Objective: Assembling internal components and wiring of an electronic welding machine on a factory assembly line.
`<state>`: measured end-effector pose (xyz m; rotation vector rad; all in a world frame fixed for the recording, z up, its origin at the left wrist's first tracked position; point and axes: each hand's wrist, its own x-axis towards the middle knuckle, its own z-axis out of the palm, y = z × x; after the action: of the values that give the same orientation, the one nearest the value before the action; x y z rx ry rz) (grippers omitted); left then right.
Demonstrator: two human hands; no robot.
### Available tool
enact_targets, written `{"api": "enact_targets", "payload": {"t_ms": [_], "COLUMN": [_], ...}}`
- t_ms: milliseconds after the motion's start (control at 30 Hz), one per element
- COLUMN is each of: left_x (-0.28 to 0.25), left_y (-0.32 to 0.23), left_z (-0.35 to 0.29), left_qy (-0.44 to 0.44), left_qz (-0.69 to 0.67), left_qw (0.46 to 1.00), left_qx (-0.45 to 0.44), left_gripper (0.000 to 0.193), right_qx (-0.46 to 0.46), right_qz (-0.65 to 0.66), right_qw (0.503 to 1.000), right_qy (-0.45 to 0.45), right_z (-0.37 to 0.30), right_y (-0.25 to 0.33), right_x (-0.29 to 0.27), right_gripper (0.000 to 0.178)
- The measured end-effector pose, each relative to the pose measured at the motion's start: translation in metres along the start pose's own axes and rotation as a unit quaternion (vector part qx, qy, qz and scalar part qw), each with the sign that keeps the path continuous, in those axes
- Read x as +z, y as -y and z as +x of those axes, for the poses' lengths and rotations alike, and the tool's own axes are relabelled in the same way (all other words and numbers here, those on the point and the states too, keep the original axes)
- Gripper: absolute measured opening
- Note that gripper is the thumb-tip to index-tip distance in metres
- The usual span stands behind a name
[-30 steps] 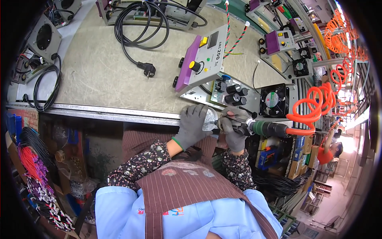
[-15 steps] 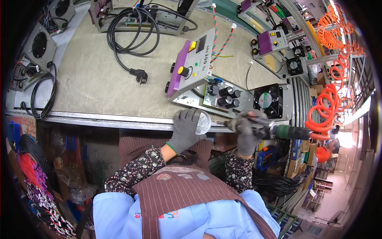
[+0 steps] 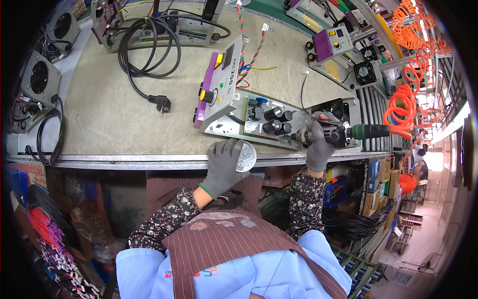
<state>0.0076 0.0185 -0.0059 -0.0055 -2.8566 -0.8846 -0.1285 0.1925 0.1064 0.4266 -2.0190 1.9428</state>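
My left hand point(image 3: 223, 162), in a grey glove, rests at the table's front edge and grips a round white dish point(image 3: 246, 157) of small metal pieces, too small to name. My right hand point(image 3: 319, 147), also gloved, is closed around an air screwdriver point(image 3: 363, 131) with a green rear end. The tool lies roughly level, its tip beside the near right side of an open machine chassis point(image 3: 226, 125); whether it touches is unclear. The chassis has a purple-edged front panel point(image 3: 219, 82) with a yellow-capped knob, a circuit board with black capacitors point(image 3: 273, 113) and a fan point(image 3: 334, 108), partly hidden by my right hand.
A coiled black power cord point(image 3: 128, 65) with its plug lies left of the chassis. Red-green wires point(image 3: 256, 52) rise behind the panel. An orange coiled air hose point(image 3: 398, 112) runs from the screwdriver. More machines point(image 3: 331, 45) stand back right and far left. Rollers point(image 3: 376, 142) adjoin the table.
My right hand has brought the screwdriver up and right, from the table edge to the chassis side. My left hand, still holding the dish, and the chassis appear shifted slightly left in view.
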Motion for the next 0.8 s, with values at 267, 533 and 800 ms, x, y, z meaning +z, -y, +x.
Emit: {"api": "enact_targets", "payload": {"t_ms": [267, 533, 800], "left_x": [0.002, 0.001, -0.003], "left_y": [0.001, 0.0, 0.005], "left_z": [0.0, -0.002, -0.004], "left_qy": [-0.022, -0.022, -0.001], "left_qz": [-0.011, -0.018, -0.033], "left_qw": [1.0, 1.0, 0.999], "left_qx": [0.011, 0.006, 0.01], "left_gripper": [0.093, 0.094, 0.09], "right_qx": [0.048, 0.007, -0.005], "right_qz": [0.039, 0.005, 0.043], "right_qw": [0.997, 1.0, 0.999], "right_qy": [-0.036, -0.008, -0.023], "right_z": [0.004, 0.0, -0.03], "right_y": [-0.004, -0.009, 0.014], "right_x": [0.002, 0.001, 0.004], "right_gripper": [0.024, 0.031, 0.031]}}
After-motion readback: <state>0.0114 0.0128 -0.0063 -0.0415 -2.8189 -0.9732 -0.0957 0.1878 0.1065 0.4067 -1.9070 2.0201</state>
